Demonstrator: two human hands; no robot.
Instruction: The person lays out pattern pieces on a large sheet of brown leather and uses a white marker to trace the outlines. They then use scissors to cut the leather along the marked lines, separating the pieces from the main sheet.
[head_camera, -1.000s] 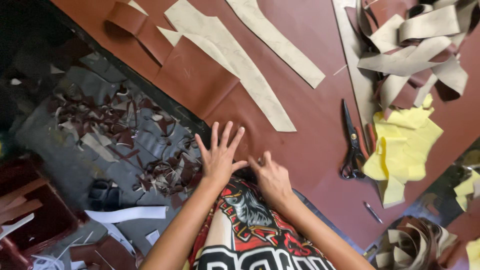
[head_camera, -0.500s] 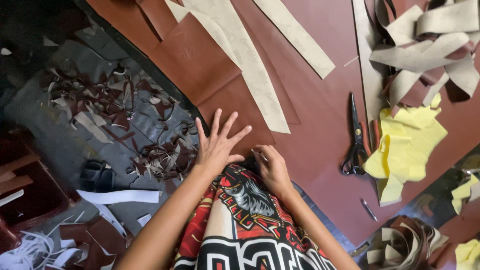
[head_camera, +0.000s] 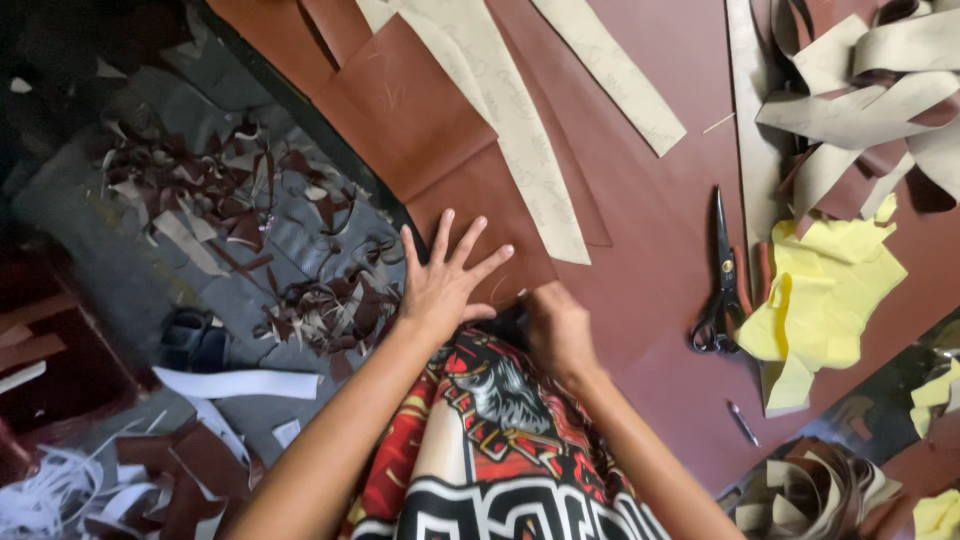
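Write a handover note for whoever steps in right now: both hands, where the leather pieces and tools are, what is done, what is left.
Left hand: flat, fingers spread, pressing down the brown leather piece at the table's near edge.
Right hand: closed at that piece's near edge; whether it holds a tool cannot be told.
Black scissors lie untouched to the right, beside yellow sheets. Long beige strips lie across the leather.
Done: many strips are cut, with a pile at the far right and brown scraps on the floor.
Left: the piece under the hands is not yet visibly cut.
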